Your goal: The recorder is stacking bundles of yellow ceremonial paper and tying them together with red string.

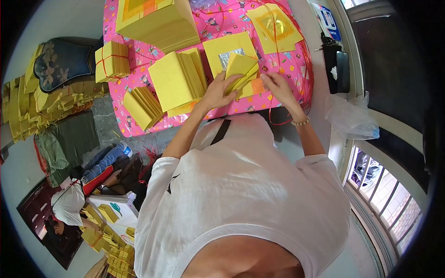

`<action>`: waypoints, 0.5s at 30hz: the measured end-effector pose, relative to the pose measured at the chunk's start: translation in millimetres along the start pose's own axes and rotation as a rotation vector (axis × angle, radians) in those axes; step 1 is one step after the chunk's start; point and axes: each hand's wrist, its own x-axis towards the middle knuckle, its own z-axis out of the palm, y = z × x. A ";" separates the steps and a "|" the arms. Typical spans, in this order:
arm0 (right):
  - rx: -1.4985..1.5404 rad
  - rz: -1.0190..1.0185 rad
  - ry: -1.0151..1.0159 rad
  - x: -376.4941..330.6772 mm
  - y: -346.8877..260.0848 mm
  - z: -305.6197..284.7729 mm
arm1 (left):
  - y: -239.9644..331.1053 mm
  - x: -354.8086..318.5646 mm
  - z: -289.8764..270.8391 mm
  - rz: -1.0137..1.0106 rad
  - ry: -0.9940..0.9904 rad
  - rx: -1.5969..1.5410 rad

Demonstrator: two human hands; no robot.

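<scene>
My left hand (219, 92) is closed on a folded yellow paper sheet (242, 67), thumb and fingers pressing its near side. Beneath it lies a flat yellow sheet (214, 48) with a silver foil square (228, 57). My right hand (279, 89), a bead bracelet at its wrist, hovers just right of the folded sheet. Its fingers are bent and slightly apart, near an orange-patched paper end (257, 86), and nothing shows in them. Left of my left hand stands a thick stack of folded yellow paper (171, 82).
The pink patterned table cover (139, 123) also bears a large yellow paper block (160, 28), a tied bundle (111, 61), a smaller stack (143, 109) and gold-foil sheets (274, 28). Red strings (306, 69) hang along the right edge. At lower left, another person (68, 204) works among yellow bundles.
</scene>
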 end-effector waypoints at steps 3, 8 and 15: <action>0.260 0.403 -0.066 -4.2 -36.1 15.1 | 8.7 -3.9 2.7 0.043 0.045 0.117; 0.680 0.471 -0.125 1.0 -34.6 27.3 | 22.4 -8.8 12.8 0.100 0.205 0.141; 0.762 0.426 -0.142 2.7 -37.6 36.8 | 31.1 -3.7 31.7 -0.047 0.341 0.234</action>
